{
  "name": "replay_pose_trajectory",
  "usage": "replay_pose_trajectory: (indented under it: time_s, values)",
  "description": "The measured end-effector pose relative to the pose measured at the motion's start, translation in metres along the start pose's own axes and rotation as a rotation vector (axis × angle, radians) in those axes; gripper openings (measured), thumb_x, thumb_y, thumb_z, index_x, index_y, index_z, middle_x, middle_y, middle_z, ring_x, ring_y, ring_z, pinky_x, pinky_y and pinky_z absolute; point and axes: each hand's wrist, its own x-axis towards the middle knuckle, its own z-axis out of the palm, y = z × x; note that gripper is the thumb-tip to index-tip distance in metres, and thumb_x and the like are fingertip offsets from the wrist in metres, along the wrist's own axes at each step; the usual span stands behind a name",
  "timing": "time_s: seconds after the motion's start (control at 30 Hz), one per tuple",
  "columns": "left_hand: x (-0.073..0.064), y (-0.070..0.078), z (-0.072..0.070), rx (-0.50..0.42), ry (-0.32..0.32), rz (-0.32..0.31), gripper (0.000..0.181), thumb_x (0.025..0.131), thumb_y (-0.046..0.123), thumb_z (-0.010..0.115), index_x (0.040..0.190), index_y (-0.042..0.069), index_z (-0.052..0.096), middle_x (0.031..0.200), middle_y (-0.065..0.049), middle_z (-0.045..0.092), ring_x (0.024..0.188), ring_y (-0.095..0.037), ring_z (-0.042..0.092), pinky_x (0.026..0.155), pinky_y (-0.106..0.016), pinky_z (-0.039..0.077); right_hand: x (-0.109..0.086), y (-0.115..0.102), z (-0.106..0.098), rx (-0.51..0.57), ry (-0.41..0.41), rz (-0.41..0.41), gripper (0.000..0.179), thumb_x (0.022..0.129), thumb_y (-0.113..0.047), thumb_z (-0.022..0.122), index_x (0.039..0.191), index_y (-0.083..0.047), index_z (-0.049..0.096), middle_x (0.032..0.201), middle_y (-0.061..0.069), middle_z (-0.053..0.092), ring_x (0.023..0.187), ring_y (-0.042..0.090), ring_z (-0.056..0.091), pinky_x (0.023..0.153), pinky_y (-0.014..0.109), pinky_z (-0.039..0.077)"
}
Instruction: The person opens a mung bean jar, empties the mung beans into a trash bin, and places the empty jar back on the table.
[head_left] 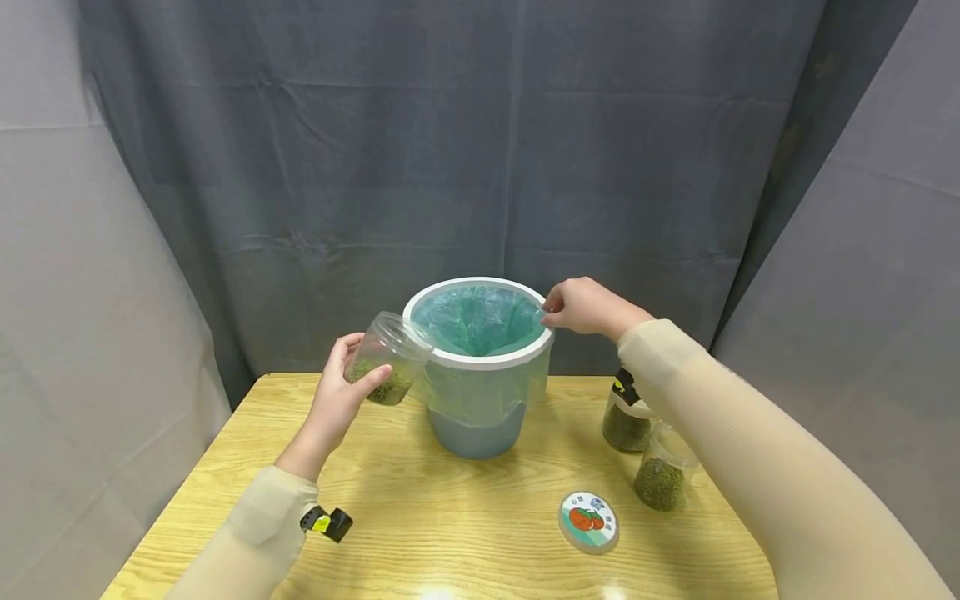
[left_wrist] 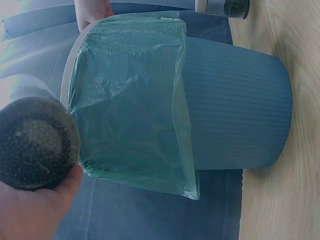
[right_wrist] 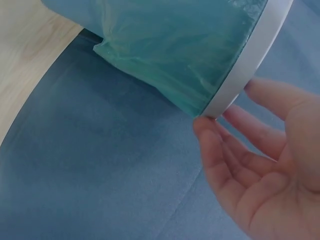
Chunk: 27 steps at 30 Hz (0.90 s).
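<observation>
A trash bin (head_left: 477,433) stands on the table, its white rim (head_left: 480,362) holding a green plastic bag (head_left: 480,321) whose edge hangs down outside. To its left, my left hand (head_left: 339,396) grips a clear plastic jar (head_left: 384,367) partly filled with small green beans. The jar is tilted, its mouth toward the bin and overlapping the rim in the head view; the left wrist view shows its bottom (left_wrist: 37,142). My right hand (head_left: 588,307) pinches the bin's rim on the right side, fingertips (right_wrist: 206,125) under it and another digit over its top.
Right of the bin stand a jar of dark green contents (head_left: 626,429) and a clear jar of green beans (head_left: 662,479), both close to my right forearm. A round lid (head_left: 588,521) with a tomato picture lies on the wooden table (head_left: 420,533). Grey curtains (head_left: 375,167) hang behind.
</observation>
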Motion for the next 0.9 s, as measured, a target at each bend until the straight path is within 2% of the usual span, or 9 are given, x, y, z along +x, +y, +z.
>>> replay_pose_trajectory:
  time_s: [0.27, 0.53, 0.9]
  values:
    - [0.0001, -0.0019, -0.0003, 0.007, 0.008, 0.001, 0.065, 0.095, 0.021, 0.069, 0.149, 0.005, 0.035, 0.156, -0.016, 0.040, 0.155, -0.032, 0.025, 0.121, -0.063, 0.023, 0.0003, -0.0014, 0.0004, -0.010, -0.005, 0.013, 0.039, 0.097, -0.021, 0.070, 0.125, 0.006, 0.066, 0.108, 0.018, 0.071, 0.098, 0.030, 0.065, 0.092, 0.048, 0.053]
    - [0.0006, -0.0018, 0.0010, 0.006, 0.006, 0.005, 0.065, 0.095, 0.020, 0.070, 0.148, 0.005, 0.036, 0.155, -0.016, 0.041, 0.154, -0.032, 0.025, 0.121, -0.064, 0.022, -0.0007, -0.0031, -0.0017, 0.008, -0.048, 0.067, 0.043, 0.098, -0.022, 0.070, 0.130, 0.006, 0.065, 0.121, 0.023, 0.070, 0.106, 0.032, 0.067, 0.096, 0.049, 0.055]
    - [0.0024, 0.0025, 0.0024, -0.024, 0.027, 0.025, 0.065, 0.093, 0.018, 0.071, 0.147, 0.004, 0.036, 0.153, -0.016, 0.044, 0.148, -0.028, 0.032, 0.121, -0.059, 0.025, -0.0009, -0.0020, -0.0023, 0.030, -0.053, 0.073, 0.041, 0.098, -0.020, 0.069, 0.130, 0.006, 0.066, 0.115, 0.020, 0.072, 0.093, 0.026, 0.070, 0.092, 0.046, 0.057]
